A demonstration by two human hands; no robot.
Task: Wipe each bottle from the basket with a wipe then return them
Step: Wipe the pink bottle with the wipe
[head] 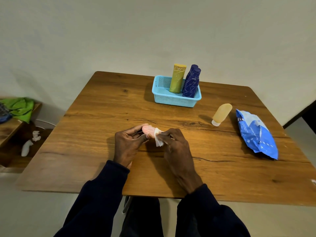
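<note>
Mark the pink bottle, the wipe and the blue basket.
pink bottle (pixel 147 130): head view, exposed body.
wipe (pixel 159 141): head view, loose lower fold.
blue basket (pixel 172 100): head view, front wall.

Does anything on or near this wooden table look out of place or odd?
Two things. A translucent amber squeeze bottle stands cap-down on the wooden table, outside the light blue plastic basket. Crumpled white wipes lie loose, low beside the table's left edge.

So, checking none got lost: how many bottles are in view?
5: pink bottle in the left hand; yellow bottle and seemingly two blue bottles, one behind the other, in the basket; orange bottle on the table.
</note>
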